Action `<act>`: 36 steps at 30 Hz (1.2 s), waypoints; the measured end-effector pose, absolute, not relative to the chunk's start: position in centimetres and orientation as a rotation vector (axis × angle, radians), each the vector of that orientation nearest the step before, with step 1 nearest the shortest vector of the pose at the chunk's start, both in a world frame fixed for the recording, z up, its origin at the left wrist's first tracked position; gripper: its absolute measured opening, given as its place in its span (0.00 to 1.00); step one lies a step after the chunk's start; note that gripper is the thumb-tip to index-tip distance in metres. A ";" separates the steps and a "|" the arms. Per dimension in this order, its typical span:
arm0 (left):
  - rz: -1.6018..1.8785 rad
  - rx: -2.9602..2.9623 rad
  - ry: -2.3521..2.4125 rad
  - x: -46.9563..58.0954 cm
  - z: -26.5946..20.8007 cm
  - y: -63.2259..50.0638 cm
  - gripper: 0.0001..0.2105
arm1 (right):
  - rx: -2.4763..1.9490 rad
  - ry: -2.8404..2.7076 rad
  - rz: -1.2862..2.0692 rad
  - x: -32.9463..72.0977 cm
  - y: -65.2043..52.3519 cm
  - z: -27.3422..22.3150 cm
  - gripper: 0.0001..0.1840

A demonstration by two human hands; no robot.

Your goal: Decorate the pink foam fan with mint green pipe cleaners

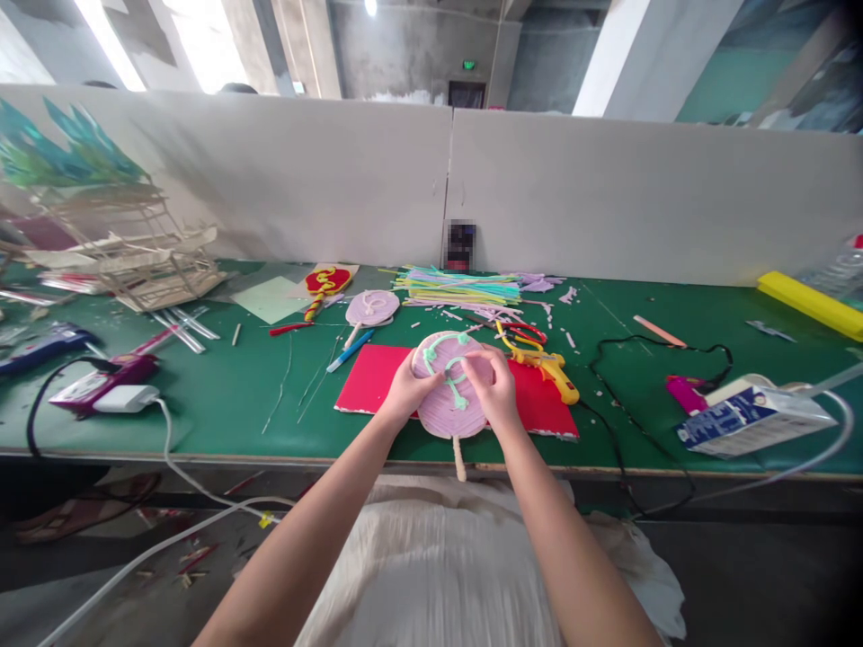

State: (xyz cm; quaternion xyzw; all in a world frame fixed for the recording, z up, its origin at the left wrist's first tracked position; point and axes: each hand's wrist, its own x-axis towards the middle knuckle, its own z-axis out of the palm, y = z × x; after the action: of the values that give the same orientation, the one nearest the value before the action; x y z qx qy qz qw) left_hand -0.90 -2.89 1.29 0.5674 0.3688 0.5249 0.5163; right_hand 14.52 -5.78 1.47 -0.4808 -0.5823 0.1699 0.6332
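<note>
A round lilac fan [438, 418] with mint-green curls on its face and a beige handle [459, 460] pointing down is held before me, near the table edge. My left hand [408, 388] grips its left rim, thumb on the face, other fingers mostly hidden behind. On the right side my right hand [497, 388] is closed on the fan, thumb and fingertips pressing by the green curl [453, 367]. Under the fan lies a red board [368, 377]. A yellow glue gun [554, 370] rests on the board's right part, with scissors [519, 337] just behind.
Pipe cleaners [458, 286] are heaped at the back, beside a second lilac fan [373, 307] and a red fan-shaped piece [329, 280]. Power strips [101, 382] and a blue glue gun [50, 349] lie left. A carton [755, 418] and black cable [624, 409] lie right.
</note>
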 end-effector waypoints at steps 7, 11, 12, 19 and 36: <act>1.268 1.393 0.924 -0.9 1.2 -2.8 0.28 | -1.113 -1.391 0.257 14.5 -5.9 1.6 0.07; 1.272 1.403 0.945 -0.9 1.2 -2.8 0.27 | -1.113 -1.374 0.285 14.5 -5.9 1.6 0.07; 1.272 1.404 0.948 -0.9 1.2 -2.8 0.27 | -1.107 -1.372 0.290 14.5 -5.9 1.5 0.07; 1.273 1.387 0.935 -0.9 1.1 -2.7 0.28 | -1.090 -1.347 0.323 14.5 -5.7 1.3 0.08; 1.290 1.385 0.916 -1.1 0.7 -2.5 0.26 | -1.136 -1.468 0.294 15.1 -6.0 1.8 0.07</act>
State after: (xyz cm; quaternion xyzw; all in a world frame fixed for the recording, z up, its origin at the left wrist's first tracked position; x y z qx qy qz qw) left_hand -1.09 -2.51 0.71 0.5718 0.3782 0.5324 0.4965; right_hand 15.07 -6.03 1.84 -0.4879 -0.6308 0.1262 0.5900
